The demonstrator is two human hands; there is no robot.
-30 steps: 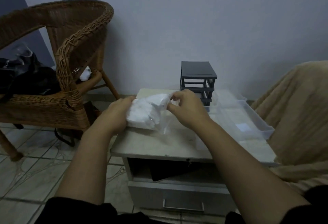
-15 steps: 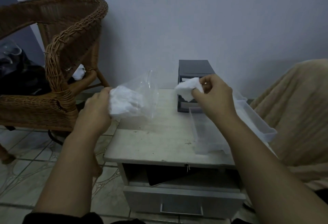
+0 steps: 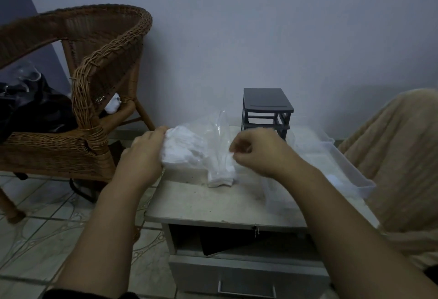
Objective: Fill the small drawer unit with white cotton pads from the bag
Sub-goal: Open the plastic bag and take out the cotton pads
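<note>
My left hand [image 3: 142, 156] grips the closed end of a clear plastic bag [image 3: 213, 130] bulging with white cotton pads [image 3: 184, 149], held just above the small table [image 3: 213, 206]. My right hand [image 3: 258, 151] is at the bag's open mouth, fingers curled. It pinches the top of a small stack of pads [image 3: 221, 179] whose lower end rests on the table. The dark grey drawer unit [image 3: 266, 109] stands at the table's back, behind my right hand, its slots showing as an open frame.
Clear plastic drawers lie on the table's right side, one long [image 3: 341, 168] and one nearer [image 3: 275, 196]. A wicker chair [image 3: 94, 80] with dark bags stands left. A beige blanket [image 3: 398, 156] covers something at right. The table's own drawer [image 3: 246, 282] is below.
My right hand, which held a pad up by the drawer unit, has come down to the bag's mouth. A small stack of pads now touches the table. The bag has moved right.
</note>
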